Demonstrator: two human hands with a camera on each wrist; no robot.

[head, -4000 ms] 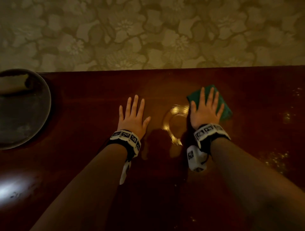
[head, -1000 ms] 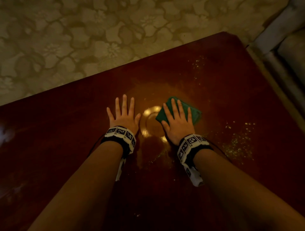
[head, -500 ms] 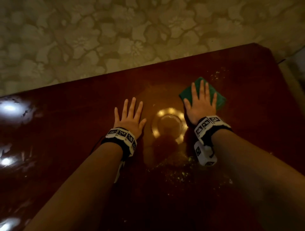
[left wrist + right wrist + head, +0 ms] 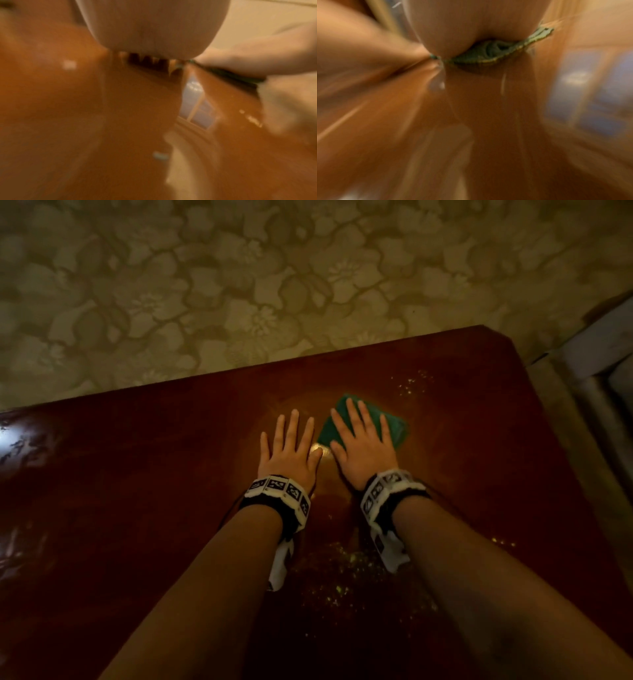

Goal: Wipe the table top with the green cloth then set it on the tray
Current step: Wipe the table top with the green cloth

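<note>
A folded green cloth (image 4: 394,424) lies on the dark red polished table top (image 4: 137,491). My right hand (image 4: 363,440) lies flat on it with straight, spread fingers, pressing it down and covering most of it. Just left of it, my left hand (image 4: 291,446) rests flat on the bare wood, fingers straight, thumb close to the right thumb. In the blurred right wrist view the cloth (image 4: 489,52) shows squeezed under the palm. In the left wrist view a dark green strip of cloth (image 4: 229,73) shows under the right hand (image 4: 257,59). The tray is out of view.
Yellowish specks (image 4: 359,580) lie scattered on the table between my forearms, with more near the far edge (image 4: 411,381). The table's far edge meets a floral-patterned floor (image 4: 274,285). A pale ledge or frame (image 4: 603,354) stands beyond the table's right edge.
My right hand has slid the cloth left, close beside the left hand, covering the bright ring reflection. The left hand stays flat on the table. The head view has shifted slightly.
</note>
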